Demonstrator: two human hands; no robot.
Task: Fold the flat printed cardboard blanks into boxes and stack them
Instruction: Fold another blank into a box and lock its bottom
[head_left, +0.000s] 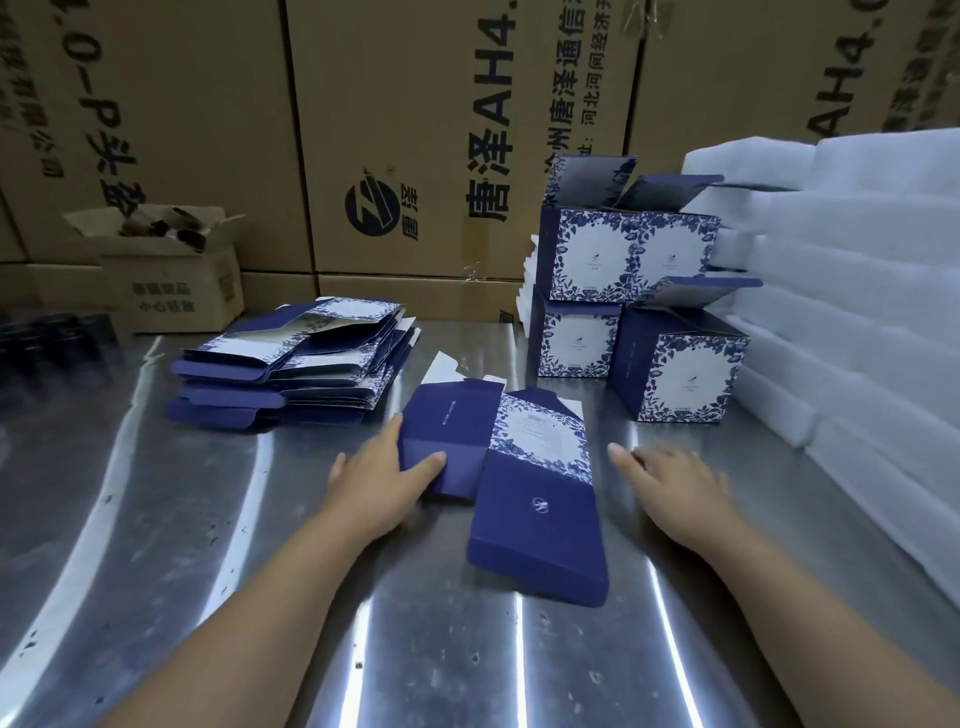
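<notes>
One flat blank (530, 467) lies on the brushed steel table (208, 519) between the two hands. Its long axis runs from the person outward, leaning a little left at the far end. The left hand (384, 473) is at the blank's left edge. Its fingers are straight and spread, with the thumb lying on the navy side panel and the index finger along that panel's edge; it presses rather than grasps. The right hand (675, 478) is just off the blank's right edge. Its fingers are extended toward the blank but hold nothing, and they do not appear to touch the card, though blur makes this uncertain. The left hand is therefore the nearer one, and my judgement is that the right must close in sideways before the blank can be lifted and squared open.

The blank is thin, smooth card. It is matte navy on the near lid flap and left panel, with a white panel framed by blue leaf print in the middle, and pale uncoated tabs show at the far end.

Left of and beyond the blank sits a slumped pile of unfolded blanks (291, 364). Right of and beyond it stand the folded boxes (623, 260), square-sided with their top flaps open, some stacked two high. Further right of the blank lie soft white foam sheets (857, 286), and behind it are brown corrugated shipping cartons (389, 130).
</notes>
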